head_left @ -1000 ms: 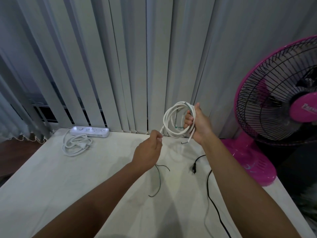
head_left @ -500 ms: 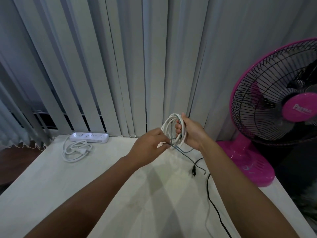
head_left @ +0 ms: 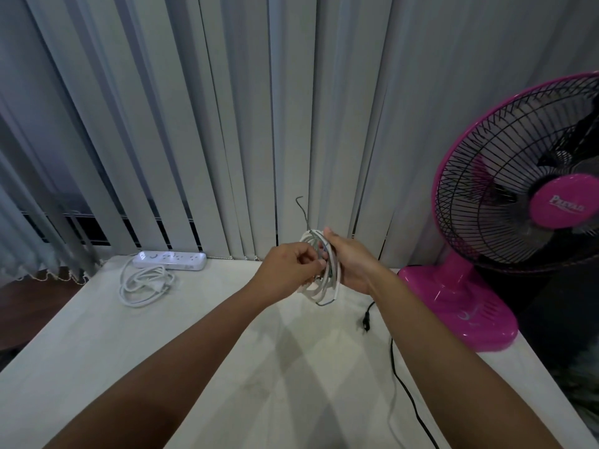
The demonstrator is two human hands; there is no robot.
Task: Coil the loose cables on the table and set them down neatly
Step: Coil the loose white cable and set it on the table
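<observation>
One white cable coil (head_left: 321, 294), held above the surface (head_left: 194, 335) near its far edge: our right hand (head_left: 351, 264) grips the loops, our left hand (head_left: 291, 270) now pinches among them, and the thin tail (head_left: 303, 212), lately dangling, points upward, so we judge tying-off has begun.

The white cable (head_left: 314, 294) I hold looks like smooth plastic with a soft shine. The table (head_left: 194, 351) top is pale and smooth, a bit dull. The power strip (head_left: 170, 260) is shiny white plastic, and its cord (head_left: 142, 290) is smooth white plastic too. The fan base (head_left: 460, 315) is bright pink plastic, very glossy. The fan cage (head_left: 486, 189) is thin black wire, like metal. The black cord (head_left: 406, 387) looks dull. The blinds (head_left: 227, 124) are flat grey strips, matt.
</observation>
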